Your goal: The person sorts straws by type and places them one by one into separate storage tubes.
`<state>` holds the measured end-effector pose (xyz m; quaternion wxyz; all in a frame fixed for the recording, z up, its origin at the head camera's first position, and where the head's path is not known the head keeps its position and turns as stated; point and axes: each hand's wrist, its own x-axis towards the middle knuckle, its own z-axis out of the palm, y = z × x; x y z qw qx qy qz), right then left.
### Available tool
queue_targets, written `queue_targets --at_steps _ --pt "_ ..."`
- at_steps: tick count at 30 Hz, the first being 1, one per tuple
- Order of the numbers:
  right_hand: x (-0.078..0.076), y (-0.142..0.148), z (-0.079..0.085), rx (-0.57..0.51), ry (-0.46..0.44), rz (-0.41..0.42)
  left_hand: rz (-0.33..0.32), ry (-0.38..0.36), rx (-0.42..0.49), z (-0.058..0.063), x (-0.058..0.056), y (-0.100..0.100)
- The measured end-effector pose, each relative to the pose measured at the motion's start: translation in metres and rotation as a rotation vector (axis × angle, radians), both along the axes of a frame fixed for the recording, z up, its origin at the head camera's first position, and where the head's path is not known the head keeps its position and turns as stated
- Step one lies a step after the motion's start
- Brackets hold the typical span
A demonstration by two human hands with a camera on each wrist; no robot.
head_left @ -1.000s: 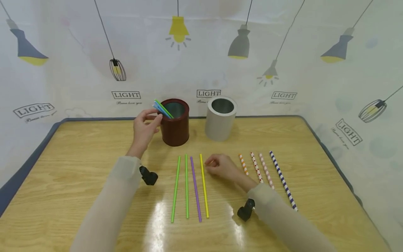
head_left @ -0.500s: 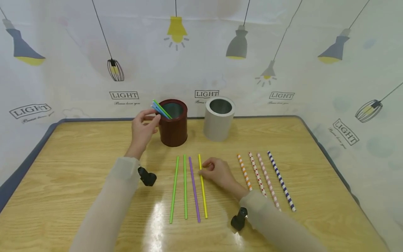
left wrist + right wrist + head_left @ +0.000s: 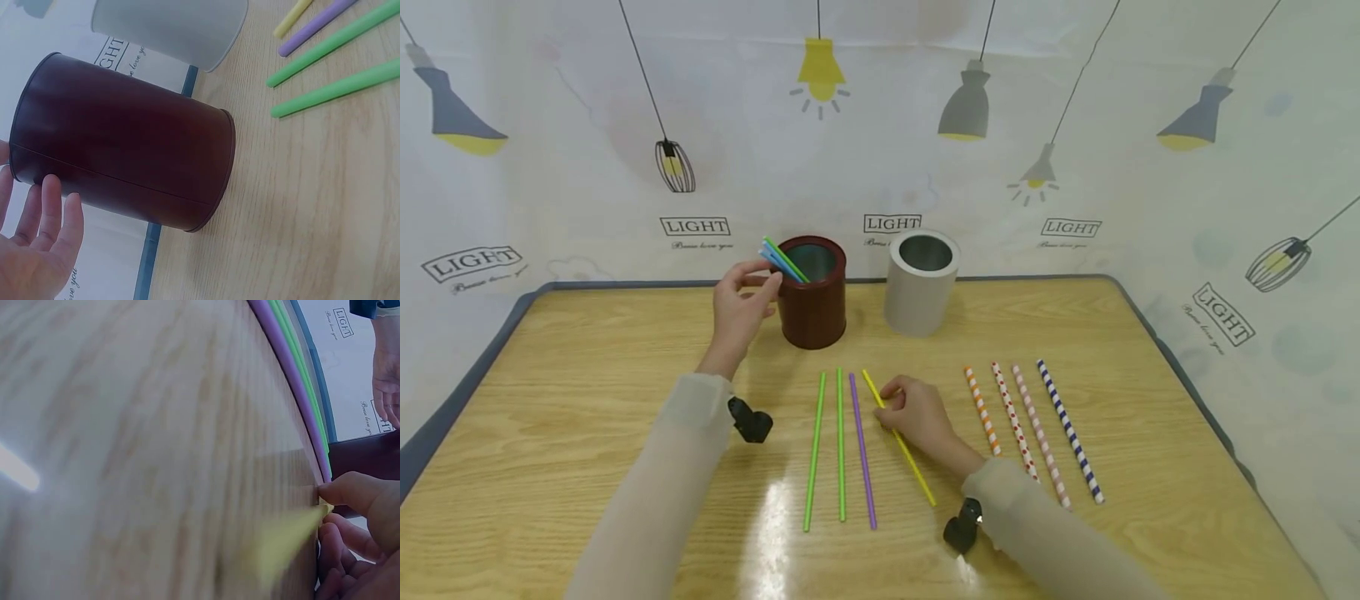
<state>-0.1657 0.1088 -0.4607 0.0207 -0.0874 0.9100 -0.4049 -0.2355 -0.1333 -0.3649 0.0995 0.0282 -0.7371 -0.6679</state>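
Observation:
My right hand (image 3: 921,417) pinches a plain yellow straw (image 3: 913,467) between thumb and forefinger; the straw slants low over the wood. In the right wrist view the yellow straw (image 3: 284,540) is blurred, running from the fingertips toward the camera. Left of it lie a purple straw (image 3: 862,454) and two green straws (image 3: 841,450). My left hand (image 3: 741,308) rests at the rim of a dark red canister (image 3: 814,312), fingers loosely extended along its side in the left wrist view. Blue and green straws (image 3: 784,258) lean out of the canister beside that hand.
A white canister (image 3: 921,292) stands right of the dark red one, near the table's back edge. Several patterned paper straws (image 3: 1071,433), striped and dotted, lie to the right, partly behind the right sleeve (image 3: 1037,517). A printed backdrop (image 3: 880,125) rises behind the table.
The right hand has moved left onto the yellow straw and gripped it. The straw has swung from nearly parallel to the purple one to a slant. The left hand stays at the canister rim.

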Motion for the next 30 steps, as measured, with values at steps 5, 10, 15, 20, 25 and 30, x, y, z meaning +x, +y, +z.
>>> queue_targets --at_steps 5,10,15,20,25,30 --pt "0.0 0.001 0.004 -0.004 -0.025 -0.011 -0.006 0.01 0.004 0.002 0.002 0.001" --pt "0.001 0.003 0.007 -0.008 -0.01 -0.006 -0.004 0.012 -0.003 0.002 0.002 0.001" --pt "0.001 0.004 0.007 -0.012 0.016 -0.001 -0.002 0.005 -0.014 0.002 0.003 0.001" --pt "0.001 0.004 0.008 -0.022 -0.024 -0.014 -0.002 0.005 -0.016 -0.001 -0.001 -0.001" --pt "-0.001 0.006 0.008 -0.043 -0.07 -0.011 0.001 0.008 -0.002 -0.012 -0.01 -0.005" --pt "-0.003 0.011 0.01 -0.061 -0.075 -0.003 0.008 0.016 -0.021 -0.02 -0.014 -0.006"
